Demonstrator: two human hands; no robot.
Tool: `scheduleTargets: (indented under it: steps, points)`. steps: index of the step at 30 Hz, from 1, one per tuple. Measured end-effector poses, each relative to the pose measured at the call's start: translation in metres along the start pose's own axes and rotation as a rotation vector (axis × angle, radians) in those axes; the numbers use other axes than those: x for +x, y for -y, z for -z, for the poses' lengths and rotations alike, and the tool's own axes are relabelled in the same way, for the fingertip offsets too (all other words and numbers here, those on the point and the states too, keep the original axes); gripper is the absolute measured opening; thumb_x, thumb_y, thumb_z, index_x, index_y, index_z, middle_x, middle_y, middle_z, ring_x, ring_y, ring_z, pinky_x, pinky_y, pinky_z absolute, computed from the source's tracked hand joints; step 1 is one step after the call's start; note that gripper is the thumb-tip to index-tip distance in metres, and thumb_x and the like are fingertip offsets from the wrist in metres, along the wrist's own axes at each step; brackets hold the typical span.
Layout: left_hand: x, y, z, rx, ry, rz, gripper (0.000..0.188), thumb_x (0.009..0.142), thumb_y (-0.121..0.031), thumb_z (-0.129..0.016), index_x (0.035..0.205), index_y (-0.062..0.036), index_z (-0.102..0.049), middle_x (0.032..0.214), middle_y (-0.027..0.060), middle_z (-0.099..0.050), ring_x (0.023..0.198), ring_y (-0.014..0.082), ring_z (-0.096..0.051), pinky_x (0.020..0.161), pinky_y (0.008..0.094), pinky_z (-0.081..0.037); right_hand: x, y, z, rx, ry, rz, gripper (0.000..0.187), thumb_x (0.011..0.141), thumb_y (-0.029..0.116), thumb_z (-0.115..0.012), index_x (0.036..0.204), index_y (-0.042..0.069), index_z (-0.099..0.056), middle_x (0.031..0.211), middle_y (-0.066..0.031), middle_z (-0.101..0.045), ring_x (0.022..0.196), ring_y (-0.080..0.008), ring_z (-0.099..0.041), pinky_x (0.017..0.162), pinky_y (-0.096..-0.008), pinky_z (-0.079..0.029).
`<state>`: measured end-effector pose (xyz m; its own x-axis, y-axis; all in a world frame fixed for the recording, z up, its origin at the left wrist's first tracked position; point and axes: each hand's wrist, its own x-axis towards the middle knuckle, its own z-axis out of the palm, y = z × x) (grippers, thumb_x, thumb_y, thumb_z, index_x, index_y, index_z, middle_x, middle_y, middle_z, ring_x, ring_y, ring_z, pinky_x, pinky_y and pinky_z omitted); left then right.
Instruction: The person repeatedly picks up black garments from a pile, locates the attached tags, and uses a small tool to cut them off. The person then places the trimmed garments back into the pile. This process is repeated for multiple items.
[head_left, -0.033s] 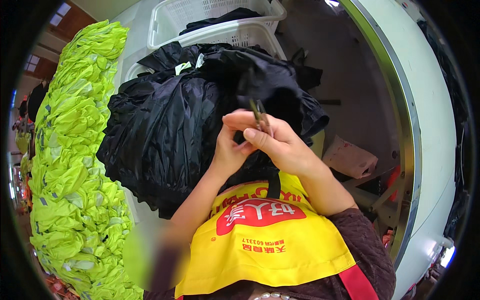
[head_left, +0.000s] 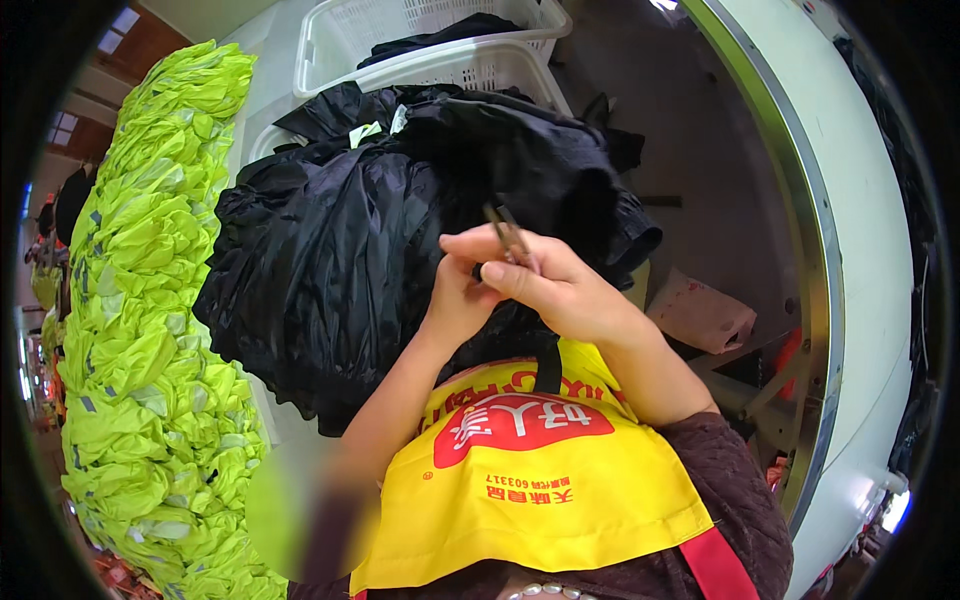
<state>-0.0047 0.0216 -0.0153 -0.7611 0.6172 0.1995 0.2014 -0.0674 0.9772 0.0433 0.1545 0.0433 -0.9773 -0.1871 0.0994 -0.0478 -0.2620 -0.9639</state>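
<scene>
nearby, white basket (head_left: pixel 500 68) partly behind black garments (head_left: pixel 320 260)

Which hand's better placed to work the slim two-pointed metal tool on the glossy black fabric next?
Right hand, probably: it holds the slim two-pointed metal tool, points toward the glossy black fabric. The left hand sits close beside it, its grip mostly hidden.

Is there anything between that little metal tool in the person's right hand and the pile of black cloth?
Nothing visible: the tips of the small metal tool in the right hand overlap the black cloth in view. The left hand sits lower, beside the right. Whether tips touch cloth, I cannot tell.
</scene>
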Motion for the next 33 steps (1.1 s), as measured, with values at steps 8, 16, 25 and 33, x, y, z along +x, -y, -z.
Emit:
scheduleTargets:
  steps: [8, 16, 25, 33]
  points:
    - [0.011, 0.034, -0.019, 0.242, -0.007, 0.108, 0.032, 0.081, -0.008, -0.062, 0.112, -0.0002, -0.056, 0.106, 0.0106, -0.060, 0.099, 0.0174, -0.057, 0.083, 0.0277, -0.046, -0.029, 0.017, 0.085, -0.689, -0.898, 0.302, 0.016, 0.089, 0.010, -0.050, 0.097, 0.007, -0.064, 0.088, -0.0032, -0.060, 0.074, -0.0105, -0.055, 0.066, -0.0227, -0.044]
    - [0.003, 0.052, -0.036, 0.186, 0.167, 0.339, 0.031, 0.081, -0.012, -0.062, 0.109, 0.0016, -0.057, 0.098, 0.0121, -0.063, 0.089, 0.0167, -0.060, 0.079, 0.0266, -0.048, -0.072, -0.101, 0.265, 0.113, -1.098, -0.339, 0.052, 0.088, 0.010, -0.045, 0.138, 0.011, -0.030, 0.134, -0.0135, -0.040, 0.116, -0.0259, -0.043, 0.086, -0.0345, -0.041]
    - [0.004, 0.046, -0.047, 0.170, 0.177, 0.369, 0.034, 0.081, -0.011, -0.062, 0.113, 0.0008, -0.055, 0.102, 0.0132, -0.061, 0.092, 0.0182, -0.060, 0.080, 0.0266, -0.048, -0.036, -0.159, 0.263, -0.594, -1.120, -0.305, 0.043, 0.092, 0.019, -0.044, 0.130, -0.001, -0.038, 0.126, -0.0148, -0.047, 0.114, -0.0268, -0.047, 0.093, -0.0357, -0.038]
    - [0.024, 0.021, -0.066, -0.222, -0.013, -0.024, 0.082, 0.076, -0.019, -0.072, 0.137, -0.0033, -0.020, 0.129, 0.0152, -0.040, 0.119, 0.0255, -0.041, 0.100, 0.0388, -0.033, -0.038, -0.012, 0.050, 0.013, -0.440, 0.101, 0.048, 0.089, 0.012, -0.050, 0.133, 0.001, -0.034, 0.116, -0.0059, -0.048, 0.094, -0.0094, -0.048, 0.087, -0.0254, -0.039]
